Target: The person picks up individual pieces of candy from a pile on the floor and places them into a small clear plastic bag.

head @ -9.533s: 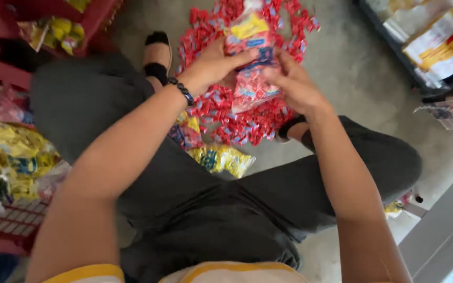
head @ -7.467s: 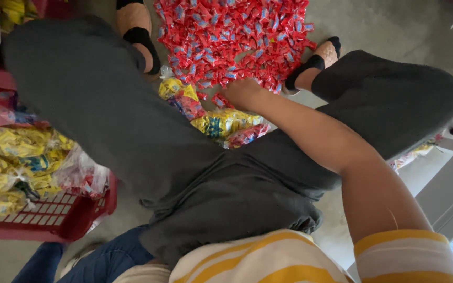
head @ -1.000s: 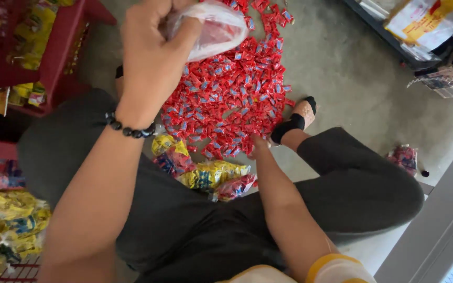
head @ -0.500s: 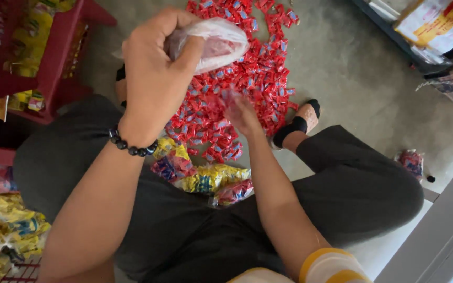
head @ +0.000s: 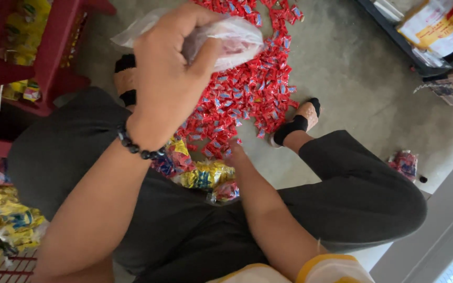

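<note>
Concrete floor (head: 352, 84) lies bare beside candy pile (head: 247, 94).

Bag (head: 232, 42) in left hand (head: 171, 78), raised above sweets (head: 247, 94) on floor (head: 352, 89); right hand (head: 234, 152) below, at heap's near edge; packets (head: 205, 175) nearer still; basket (head: 48, 57) left.

Red sweets (head: 247, 99) with small blue and white marks cover the grey floor (head: 363, 89) at upper centre. The bag (head: 232, 39) above them is clear, tinted pink. Bracelet (head: 137, 149): black beads. Trousers (head: 352, 194): dark grey. Yellow packets (head: 1, 220) fill the lower left; the rack (head: 53, 52), upper left, is red.
</note>
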